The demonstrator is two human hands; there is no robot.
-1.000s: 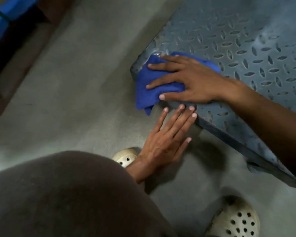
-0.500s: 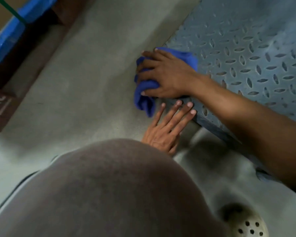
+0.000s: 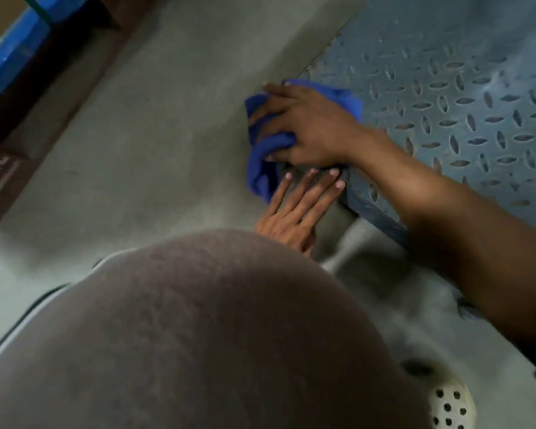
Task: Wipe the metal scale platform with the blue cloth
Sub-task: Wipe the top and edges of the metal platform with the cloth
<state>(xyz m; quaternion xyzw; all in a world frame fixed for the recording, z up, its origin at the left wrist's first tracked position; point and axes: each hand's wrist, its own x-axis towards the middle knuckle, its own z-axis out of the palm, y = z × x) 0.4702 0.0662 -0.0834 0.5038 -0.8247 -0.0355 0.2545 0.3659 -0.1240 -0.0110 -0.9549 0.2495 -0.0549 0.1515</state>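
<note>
The metal scale platform [image 3: 464, 97] is a grey-blue tread plate with raised oval studs, filling the upper right. At its near left corner lies the blue cloth [image 3: 262, 168], bunched and hanging over the edge. My right hand [image 3: 304, 128] presses on the cloth with fingers curled around it at the corner. My left hand [image 3: 294, 209] lies flat on the concrete floor just below that corner, fingers apart, fingertips touching the platform's edge. My knee hides the left wrist.
My knee in brown cloth [image 3: 198, 335] fills the lower middle. A white perforated clog [image 3: 449, 407] shows at the bottom right. The grey concrete floor [image 3: 143, 150] stretches left to a dark brown base [image 3: 19, 168] with a blue part [image 3: 16, 48] above.
My right hand has slid the cloth left to the platform's corner and bunched it over the edge. The view has tilted, so my knee covers more of the left hand.
</note>
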